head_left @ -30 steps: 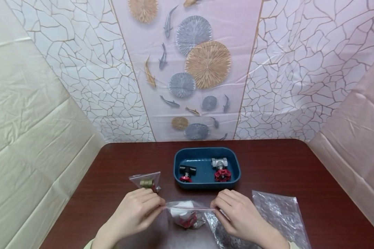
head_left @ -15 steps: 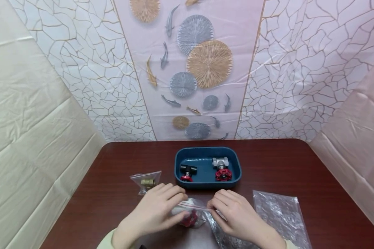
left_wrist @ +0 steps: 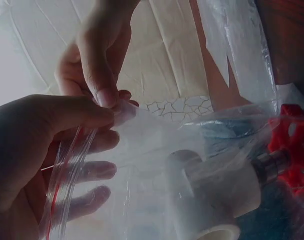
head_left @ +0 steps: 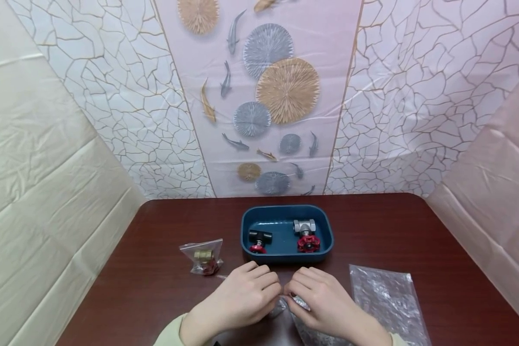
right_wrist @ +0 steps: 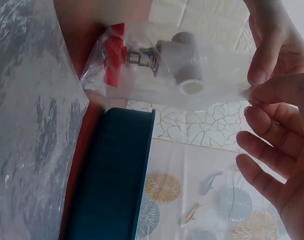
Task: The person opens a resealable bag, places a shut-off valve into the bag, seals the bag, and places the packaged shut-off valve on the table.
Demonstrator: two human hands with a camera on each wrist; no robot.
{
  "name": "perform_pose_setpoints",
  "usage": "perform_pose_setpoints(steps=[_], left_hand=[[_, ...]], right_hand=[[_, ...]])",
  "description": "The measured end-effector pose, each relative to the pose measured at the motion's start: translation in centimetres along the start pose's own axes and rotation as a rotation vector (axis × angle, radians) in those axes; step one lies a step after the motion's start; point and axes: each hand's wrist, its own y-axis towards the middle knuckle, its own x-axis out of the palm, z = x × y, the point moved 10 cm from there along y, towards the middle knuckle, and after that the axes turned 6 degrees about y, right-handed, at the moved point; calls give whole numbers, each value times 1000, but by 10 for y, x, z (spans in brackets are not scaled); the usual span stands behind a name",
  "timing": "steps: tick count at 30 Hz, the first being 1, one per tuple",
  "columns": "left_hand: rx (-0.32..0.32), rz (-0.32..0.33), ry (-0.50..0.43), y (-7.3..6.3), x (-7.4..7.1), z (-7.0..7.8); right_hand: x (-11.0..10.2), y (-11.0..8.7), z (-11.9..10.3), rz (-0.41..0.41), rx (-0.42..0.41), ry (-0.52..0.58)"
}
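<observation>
A clear zip bag (left_wrist: 141,175) with a red line along its zip hangs from both hands. Inside it is a white valve (left_wrist: 202,195) with a red handwheel (right_wrist: 114,55). My left hand (head_left: 252,295) pinches the zip edge between thumb and fingers, close beside my right hand. The thumb and index finger of my right hand (head_left: 321,300) pinch the bag's corner, while its other fingers spread loosely in the right wrist view. From the head, the hands hide most of this bag and the valve.
Beyond the hands stands a blue tray (head_left: 287,258) holding a black valve (head_left: 260,236) and a silver valve (head_left: 306,229), both with red handwheels. Another zip bag (head_left: 199,262) with a brass valve (head_left: 204,255) lies left. Clear plastic packaging (head_left: 389,298) lies right.
My left hand has slid right along the zip edge, from the bag's left end to right beside my right hand. The right hand keeps its pinch, almost unmoved.
</observation>
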Motion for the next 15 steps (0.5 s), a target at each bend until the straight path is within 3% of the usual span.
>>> perform_pose_setpoints(steps=[15], left_hand=[[19,33,-8,0,-3,1]], right_hand=[[0,0,-1,-10,17,-8]])
